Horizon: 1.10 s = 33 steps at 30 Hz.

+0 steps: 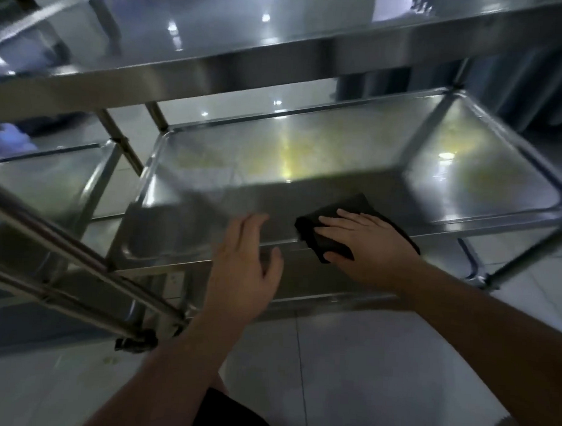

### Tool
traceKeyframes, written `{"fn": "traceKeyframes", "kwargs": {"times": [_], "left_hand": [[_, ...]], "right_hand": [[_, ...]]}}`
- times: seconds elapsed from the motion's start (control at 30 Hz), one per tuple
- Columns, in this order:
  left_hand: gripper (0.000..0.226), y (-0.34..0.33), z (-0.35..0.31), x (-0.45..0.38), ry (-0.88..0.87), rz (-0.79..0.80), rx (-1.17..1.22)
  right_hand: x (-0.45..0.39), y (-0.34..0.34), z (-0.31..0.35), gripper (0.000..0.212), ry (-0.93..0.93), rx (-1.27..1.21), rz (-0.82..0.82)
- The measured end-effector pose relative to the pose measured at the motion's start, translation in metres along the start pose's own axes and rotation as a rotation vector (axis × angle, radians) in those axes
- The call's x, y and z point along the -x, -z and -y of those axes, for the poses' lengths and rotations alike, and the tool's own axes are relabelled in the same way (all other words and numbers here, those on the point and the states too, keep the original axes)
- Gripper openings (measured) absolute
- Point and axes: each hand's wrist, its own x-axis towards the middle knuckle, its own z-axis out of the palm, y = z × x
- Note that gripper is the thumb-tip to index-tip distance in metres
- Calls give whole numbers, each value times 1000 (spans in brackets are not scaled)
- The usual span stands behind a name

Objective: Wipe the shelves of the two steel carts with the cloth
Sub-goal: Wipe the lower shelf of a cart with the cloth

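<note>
Head view is looking down through a steel cart (310, 70) at its middle shelf (339, 157). Right hand (364, 244) is lying flat on a dark folded cloth (343, 215), fingers straight and spread, pressing the cloth onto the near part of that shelf, close to the front rim. Cloth edges are showing beyond the fingertips and along the wrist side. Nothing is curled around the cloth; the palm alone is holding it down.

Left hand (243, 262) is hanging just left of the cloth, over the front rim of the same shelf, fingers straight and relaxed, gripping nothing. Whether it is touching the steel is hard to judge, since the hand is slightly blurred.

Shelf surface is carrying yellowish smears (294, 149) in its middle and toward the far right corner, with bright lamp reflections across them. Top shelf of the cart is crossing the upper part of the view, out of focus.

Second steel cart (51, 179) is standing just beside the first on the left, its shelf at about the same height, its slanted handle tubes (65, 253) crossing the lower left. Pale tiled floor (363, 359) is showing under both forearms, and a dark garment edge is sitting at the bottom centre.
</note>
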Motion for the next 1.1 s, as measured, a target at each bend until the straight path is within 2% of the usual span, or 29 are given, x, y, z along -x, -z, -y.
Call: {"fn": "traceKeyframes", "kwargs": {"times": [0.13,0.27,0.37,0.47,0.7,0.8,1.0,1.1], "left_hand": [[59,-48,-45,-11,-54,204,-81],[68,-87,-77,-20,-63,282,-192],[78,-106,-92,-28,-32,315,-271],[85,-119,-99,-34,45,321,-320],[84,-127,-95,-32,66,398,-428],[81,-125,-94,-33,67,412,-425],[87,-120,-94,-34,55,412,-400],[91,-119,-93,-32,50,399,-367]], "right_hand": [[38,14,-55,71,-101,5,-42],[69,27,-107,62,-179,-12,-69],[85,34,-139,56,-221,-32,-72],[101,41,-168,60,-270,-32,-91],[128,48,-221,67,-434,-67,-135],[123,46,-224,57,-511,-83,-105],[87,71,-253,59,-684,-42,63],[63,79,-273,63,-715,-43,-13]]}}
